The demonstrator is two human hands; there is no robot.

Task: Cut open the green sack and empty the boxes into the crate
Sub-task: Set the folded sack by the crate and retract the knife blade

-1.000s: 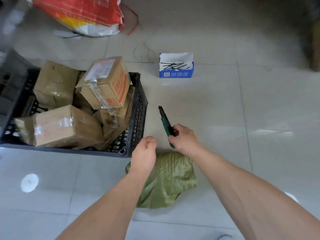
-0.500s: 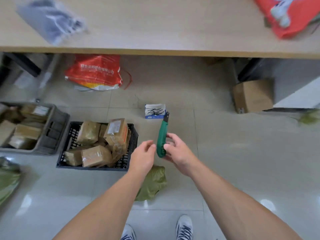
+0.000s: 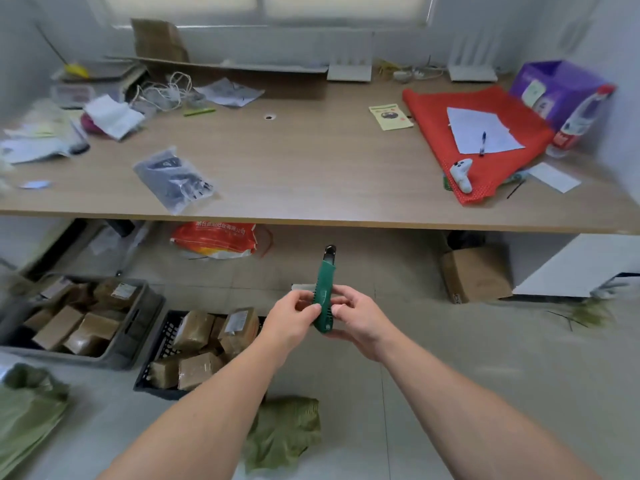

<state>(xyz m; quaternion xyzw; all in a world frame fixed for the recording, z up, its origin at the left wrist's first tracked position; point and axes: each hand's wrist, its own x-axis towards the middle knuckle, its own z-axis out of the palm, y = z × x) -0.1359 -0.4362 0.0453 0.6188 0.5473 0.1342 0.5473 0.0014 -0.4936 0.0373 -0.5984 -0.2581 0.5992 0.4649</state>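
Gripping green utility knife (image 3: 323, 303) two-handed, upright

Crumpled green sack (image 3: 284, 433), limp and flat on the floor tiles at lower centre of the frame. Black slatted crate (image 3: 157, 370) just up-left of it, heaped with brown taped boxes (image 3: 201, 344). Green utility knife (image 3: 323, 303) held upright at centre frame, dark tip uppermost.

Lighting: bright, even daylight from window (image 3: 266, 8) at 12 o'clock; panes blown out white. Shadows: soft, dark band under counter (image 3: 311, 174). Glare: pale sheen on floor (image 3: 450, 375) tiles. Blur: motion smear at 9 o'clock and 3 o'clock edges. Distortion: wide-angle bowing of counter edge; centre reasonably sharp.
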